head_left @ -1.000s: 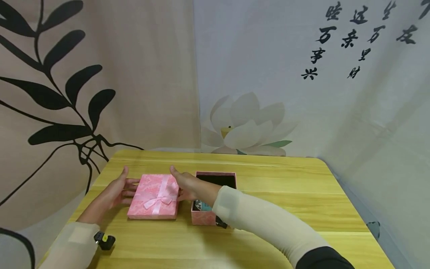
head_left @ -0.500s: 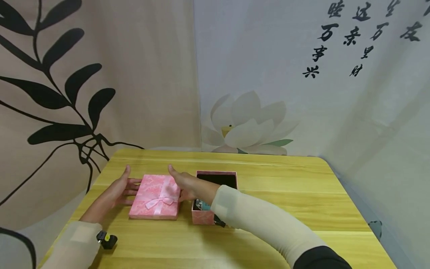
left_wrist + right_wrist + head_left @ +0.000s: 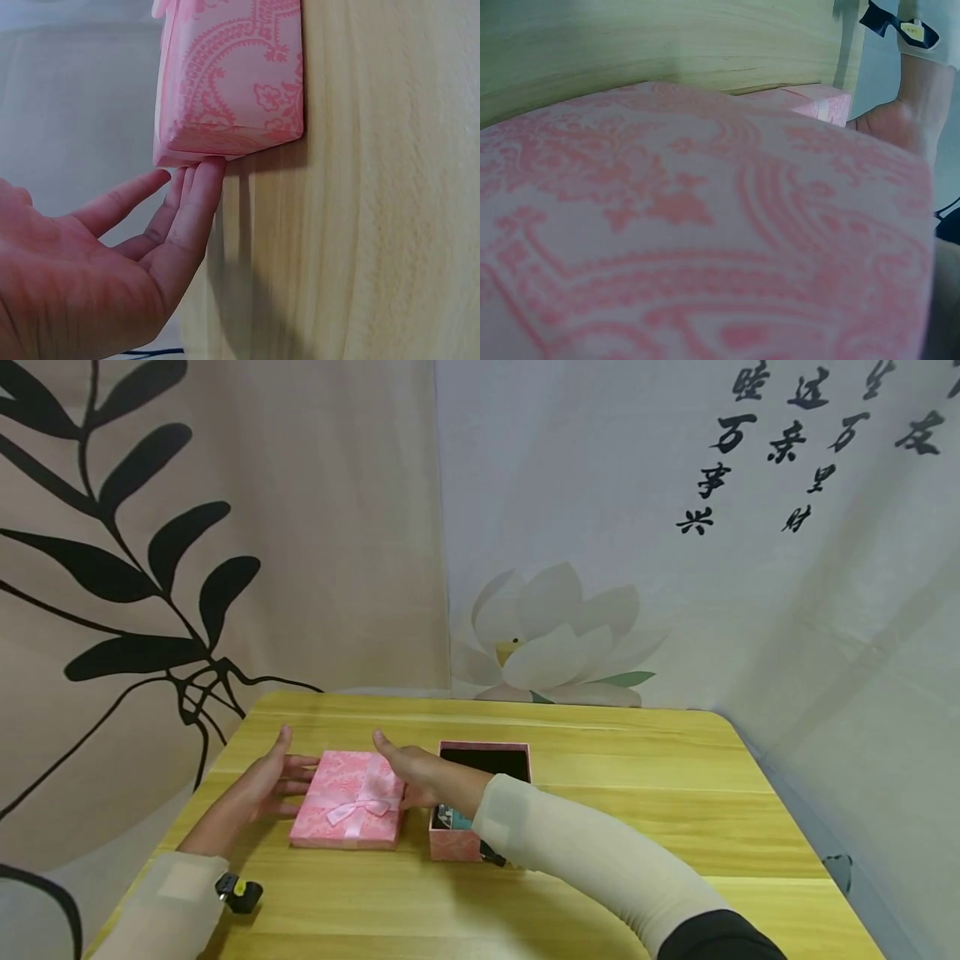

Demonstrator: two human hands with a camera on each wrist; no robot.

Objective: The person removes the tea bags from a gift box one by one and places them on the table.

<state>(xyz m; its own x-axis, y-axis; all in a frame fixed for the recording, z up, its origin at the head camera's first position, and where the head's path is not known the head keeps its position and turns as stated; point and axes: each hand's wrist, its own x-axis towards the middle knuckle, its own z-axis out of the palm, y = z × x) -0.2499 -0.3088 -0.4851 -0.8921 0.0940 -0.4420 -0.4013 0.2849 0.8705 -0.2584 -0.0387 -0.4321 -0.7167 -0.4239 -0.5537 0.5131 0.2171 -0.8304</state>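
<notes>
A pink patterned box lid [image 3: 341,785] with a ribbon bow lies on the table, left of the matching open box [image 3: 454,846]. My left hand [image 3: 258,789] is at the lid's left side with its thumb raised. In the left wrist view, the extended fingertips touch the lid's [image 3: 232,82] lower edge. At the lid's right side is my right hand [image 3: 420,775], thumb up; its other fingers are mostly hidden. My right forearm crosses over the open box. Box wall [image 3: 705,217] fills most of the right wrist view, the right hand not being visible there.
Inside the open box are a dark interior and a teal printed item [image 3: 459,820], partly covered by the forearm. The yellow wood table [image 3: 645,810] extends to the right. A printed curtain [image 3: 555,510] hangs behind its far edge.
The lid and my left hand have shifted slightly right. My right hand has come slightly left, closer over the lid's right edge. The open box stays in place.
</notes>
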